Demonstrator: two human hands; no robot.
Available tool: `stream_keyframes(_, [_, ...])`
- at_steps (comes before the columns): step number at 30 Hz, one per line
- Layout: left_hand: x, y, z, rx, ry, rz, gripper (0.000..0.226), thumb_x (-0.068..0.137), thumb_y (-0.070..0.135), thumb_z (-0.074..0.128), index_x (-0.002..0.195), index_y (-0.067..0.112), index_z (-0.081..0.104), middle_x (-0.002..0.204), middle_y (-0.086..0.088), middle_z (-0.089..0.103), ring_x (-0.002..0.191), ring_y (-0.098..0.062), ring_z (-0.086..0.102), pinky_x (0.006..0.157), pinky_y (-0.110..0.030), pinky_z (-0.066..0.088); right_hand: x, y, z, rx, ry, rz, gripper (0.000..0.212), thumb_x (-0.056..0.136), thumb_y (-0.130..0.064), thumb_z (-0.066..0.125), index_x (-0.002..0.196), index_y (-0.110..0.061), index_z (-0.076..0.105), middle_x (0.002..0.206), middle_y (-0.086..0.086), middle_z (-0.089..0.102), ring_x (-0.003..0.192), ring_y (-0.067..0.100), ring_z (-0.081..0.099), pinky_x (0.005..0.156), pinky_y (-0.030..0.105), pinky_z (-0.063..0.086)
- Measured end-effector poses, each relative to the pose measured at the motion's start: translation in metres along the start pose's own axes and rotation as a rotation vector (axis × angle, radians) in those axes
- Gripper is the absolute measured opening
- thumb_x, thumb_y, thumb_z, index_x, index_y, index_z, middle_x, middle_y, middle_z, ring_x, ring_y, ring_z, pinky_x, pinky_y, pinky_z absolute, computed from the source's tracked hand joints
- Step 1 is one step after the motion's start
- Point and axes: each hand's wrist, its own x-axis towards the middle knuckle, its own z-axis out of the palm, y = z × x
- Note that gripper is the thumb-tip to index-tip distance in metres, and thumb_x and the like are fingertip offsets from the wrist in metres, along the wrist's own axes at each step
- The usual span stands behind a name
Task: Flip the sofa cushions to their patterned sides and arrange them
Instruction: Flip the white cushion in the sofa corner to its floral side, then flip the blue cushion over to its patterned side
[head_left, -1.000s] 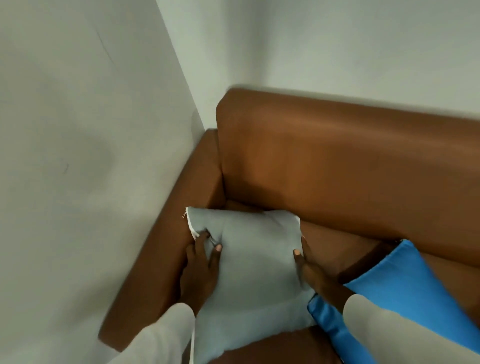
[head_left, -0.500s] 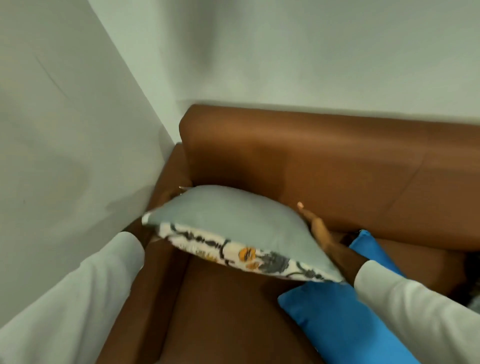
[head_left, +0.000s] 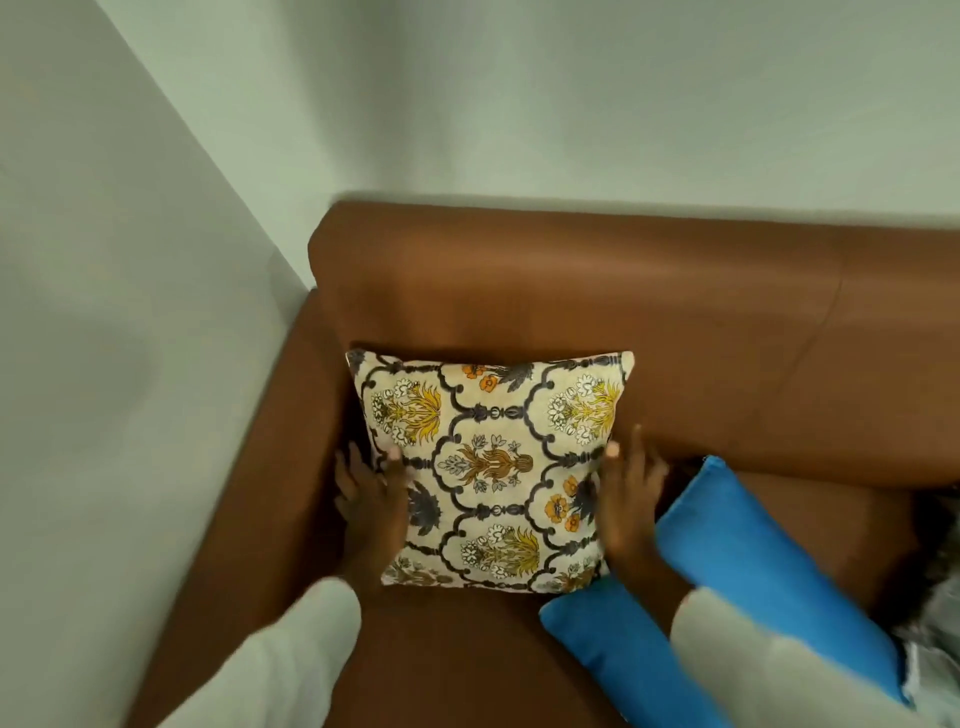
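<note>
A brown sofa (head_left: 675, 322) is filling the corner between two pale walls. Nearest us, lower right of the frame, a blue cushion (head_left: 737, 571) is lying plain side up, not yet flipped. Our left hand (head_left: 371, 512) and right hand (head_left: 626, 506) are pressing flat, fingers spread, against the sides of the patterned cushion (head_left: 493, 467), probably squaring it into the corner. At frame centre, it is leaning on the backrest, floral print outward.

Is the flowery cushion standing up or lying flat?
Standing up: the patterned cushion leans against the sofa backrest, flowers facing out, with a hand at each side.
</note>
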Motion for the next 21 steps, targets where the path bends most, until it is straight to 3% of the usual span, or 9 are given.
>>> stream_keyframes(1, [-0.005, -0.011, 0.005, 0.227, 0.132, 0.294, 0.093, 0.102, 0.081, 0.028, 0.177, 0.027, 0.019, 0.184, -0.011, 0.013, 0.164, -0.045, 0.027, 0.12, -0.057, 0.039, -0.011, 0.014, 0.007, -0.2, 0.043, -0.235, 0.071, 0.109, -0.067, 0.041, 0.171, -0.035, 0.028, 0.177, 0.003, 0.023, 0.16, 0.03, 0.035, 0.128, 0.044, 0.032])
stream_keyframes(3, [-0.011, -0.012, 0.016, 0.531, 0.152, 0.865, 0.082, 0.109, 0.065, 0.035, 0.178, 0.033, 0.004, 0.187, -0.007, 0.002, 0.171, -0.04, 0.009, 0.13, -0.064, 0.019, -0.03, 0.028, 0.028, -0.42, -0.048, -0.588, 0.07, 0.109, -0.058, 0.045, 0.171, -0.05, 0.014, 0.182, 0.004, 0.018, 0.168, 0.037, 0.021, 0.132, 0.066, 0.022])
stream_keyframes(5, [-0.011, -0.01, 0.033, 0.762, 0.048, 1.132, 0.078, 0.111, 0.062, 0.036, 0.177, 0.036, 0.005, 0.187, -0.004, 0.004, 0.173, -0.037, 0.003, 0.129, -0.077, 0.014, -0.031, 0.045, 0.053, -0.812, -0.186, -0.856, 0.069, 0.112, -0.058, 0.035, 0.175, -0.041, 0.012, 0.184, 0.012, 0.011, 0.17, 0.045, 0.009, 0.128, 0.078, 0.014])
stream_keyframes(7, [0.0, -0.004, 0.042, 0.859, 0.04, 1.062, 0.078, 0.11, 0.068, 0.033, 0.177, 0.039, 0.005, 0.187, 0.001, 0.002, 0.174, -0.033, 0.0, 0.128, -0.079, 0.011, -0.013, 0.046, 0.06, -0.974, -0.213, -0.783, 0.071, 0.113, -0.06, 0.027, 0.176, -0.033, 0.007, 0.186, 0.007, 0.0, 0.171, 0.041, 0.003, 0.127, 0.079, 0.016])
stream_keyframes(9, [0.019, 0.0, 0.04, 0.81, 0.046, 0.846, 0.087, 0.106, 0.077, 0.032, 0.177, 0.038, 0.002, 0.187, 0.001, -0.005, 0.173, -0.03, -0.003, 0.131, -0.071, 0.006, 0.008, 0.045, 0.053, -0.947, -0.173, -0.646, 0.072, 0.114, -0.061, 0.027, 0.176, -0.032, 0.005, 0.185, -0.004, -0.006, 0.171, 0.03, 0.003, 0.131, 0.072, 0.02])
stream_keyframes(11, [0.036, -0.003, 0.033, 0.623, 0.057, 0.624, 0.102, 0.098, 0.087, 0.035, 0.175, 0.039, -0.009, 0.186, 0.003, -0.012, 0.173, -0.029, -0.006, 0.132, -0.063, 0.008, 0.018, 0.055, 0.044, -0.906, -0.181, -0.608, 0.071, 0.115, -0.059, 0.027, 0.176, -0.032, 0.004, 0.183, -0.014, -0.011, 0.172, 0.022, 0.003, 0.135, 0.061, 0.022])
stream_keyframes(14, [0.034, 0.002, 0.028, 0.288, 0.055, 0.4, 0.111, 0.093, 0.093, 0.034, 0.174, 0.037, -0.017, 0.186, 0.003, -0.014, 0.173, -0.028, -0.005, 0.136, -0.064, 0.01, 0.021, 0.069, 0.023, -0.811, -0.182, -0.461, 0.073, 0.115, -0.058, 0.023, 0.176, -0.028, -0.004, 0.184, -0.01, -0.014, 0.172, 0.023, -0.007, 0.138, 0.049, 0.011])
stream_keyframes(18, [-0.017, 0.039, 0.056, 0.383, 0.336, 0.703, 0.075, 0.111, 0.06, 0.039, 0.174, 0.024, 0.02, 0.183, -0.014, 0.016, 0.167, -0.036, 0.021, 0.13, -0.059, 0.017, 0.014, 0.079, -0.047, -0.781, -0.112, -0.26, 0.072, 0.116, -0.051, 0.024, 0.176, -0.019, 0.0, 0.185, -0.003, -0.006, 0.172, 0.022, -0.006, 0.139, 0.047, 0.012])
stream_keyframes(21, [-0.065, 0.075, 0.109, 0.442, 0.119, 1.221, 0.048, 0.104, 0.025, 0.056, 0.152, 0.022, 0.06, 0.163, -0.017, 0.045, 0.15, -0.041, 0.043, 0.122, -0.05, 0.029, 0.002, 0.098, -0.112, -0.84, -0.124, -0.324, 0.068, 0.117, -0.045, 0.03, 0.176, -0.017, 0.011, 0.185, -0.002, 0.006, 0.173, 0.024, 0.002, 0.139, 0.046, 0.015])
